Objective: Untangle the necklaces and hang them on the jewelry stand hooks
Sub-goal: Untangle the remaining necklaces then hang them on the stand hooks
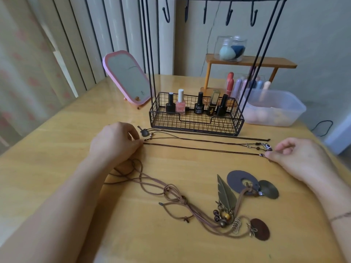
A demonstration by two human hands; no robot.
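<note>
A thin dark cord necklace (201, 148) lies stretched straight across the wooden table (57, 154). My left hand (115, 142) pinches its left end and my right hand (296, 154) pinches the pendant end. Two more straightened necklaces lie just behind it: one with a guitar pendant (143, 131) and one with a beaded charm (265, 146). A tangled bunch of brown cords (171, 194) with leaf (226, 194) and disc pendants (241, 182) lies in front. The black jewelry stand (195, 118) rises behind, and its hooks (228, 14) are bare.
Several nail polish bottles (197, 105) stand in the stand's wire basket. A pink mirror (127, 76) is at the back left. A clear plastic tub (273, 109), a wooden shelf (250, 61) with a sponge jar (230, 48) and lipsticks sit back right.
</note>
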